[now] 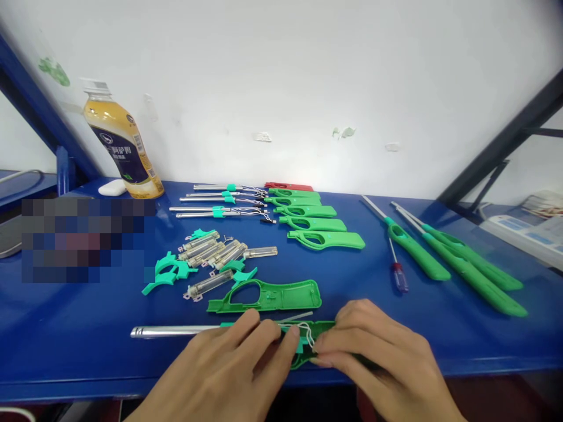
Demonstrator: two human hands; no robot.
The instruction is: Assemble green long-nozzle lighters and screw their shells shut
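Observation:
Near the table's front edge lies an open green lighter half-shell [323,328] with a long silver metal tube [176,332] reaching out to the left. My left hand [229,369] bends over its left part, fingers pressed on the tube's base and the shell. My right hand [382,357] pinches thumb and fingertips together at the white wires [310,337] that loop over the shell. A turquoise trigger part [302,346] shows between the hands. Just behind lies an empty matching half-shell [290,295], its inside facing up. My fingers hide much of the shell's interior.
Behind are clear gas tanks [211,284], turquoise triggers [165,272], metal tubes with wires [197,209] and green shells [334,240]. Assembled lighters [417,252] and a screwdriver [399,278] lie right. A drink bottle [127,152] stands back left against the white wall [299,76].

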